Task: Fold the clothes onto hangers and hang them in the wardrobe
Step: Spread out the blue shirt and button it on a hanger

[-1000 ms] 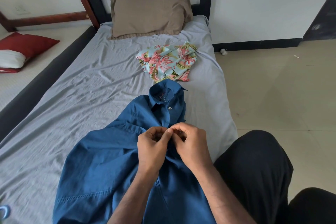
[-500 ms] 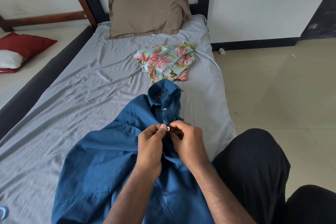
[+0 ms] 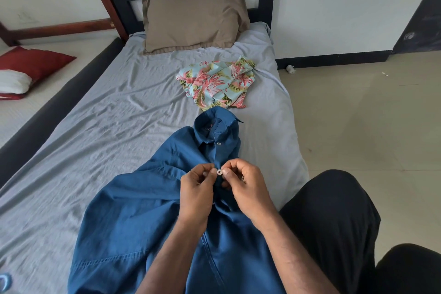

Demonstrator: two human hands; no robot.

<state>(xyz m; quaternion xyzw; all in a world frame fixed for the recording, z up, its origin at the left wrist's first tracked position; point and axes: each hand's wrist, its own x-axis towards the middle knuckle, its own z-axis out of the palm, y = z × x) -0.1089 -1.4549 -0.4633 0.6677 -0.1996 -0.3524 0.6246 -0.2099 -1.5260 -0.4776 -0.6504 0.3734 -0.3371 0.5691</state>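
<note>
Since a second ago the white button [image 3: 219, 171] has come into view between both thumbs. Left hand [image 3: 198, 192] and right hand [image 3: 245, 186] each pinch the front edges of the blue shirt [image 3: 133, 217], spread on the bed [image 3: 100, 117]. Hold the cloth taut and ease the button fully through its hole.

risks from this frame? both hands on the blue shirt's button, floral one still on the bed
1. Left hand and right hand pinch the placket round a small white button; it could slip from the fingertips.
2. The blue shirt lies bunched and creased on the grey bedsheet, so it may hang wrinkled if not smoothed.
3. Its collar lies right at the floral shirt; tugging might drag that along.
</note>
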